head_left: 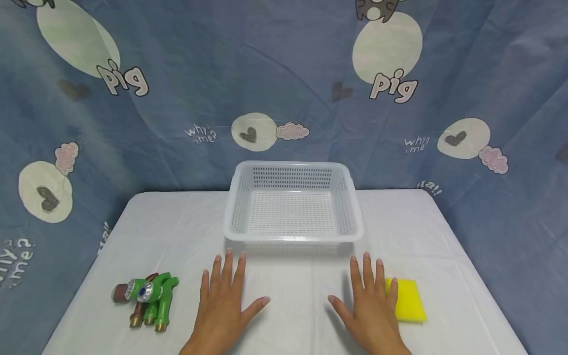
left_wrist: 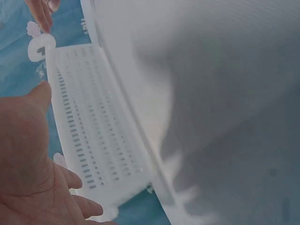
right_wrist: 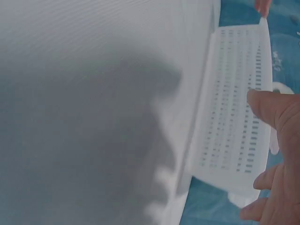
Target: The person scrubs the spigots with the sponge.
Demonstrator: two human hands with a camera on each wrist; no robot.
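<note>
My left hand (head_left: pixel 222 301), palm down with fingers spread, is over the white table in front of a white perforated plastic basket (head_left: pixel 293 239). To its left lie green and brown valve-like pipe fittings (head_left: pixel 153 296) with brass ends. On the other side, my right hand (head_left: pixel 370 305) is spread the same way, its little finger overlapping the edge of a yellow sponge-like block (head_left: pixel 410 301) in the head view. Neither hand holds anything. Both wrist views show the basket's slotted long side (left_wrist: pixel 89 117) beyond the spread fingers (right_wrist: pixel 265 105).
The white-covered table (head_left: pixel 288 291) narrows toward the back, where the basket stands close to a blue printed curtain (head_left: pixel 284 84). That curtain also hangs along the left and right sides.
</note>
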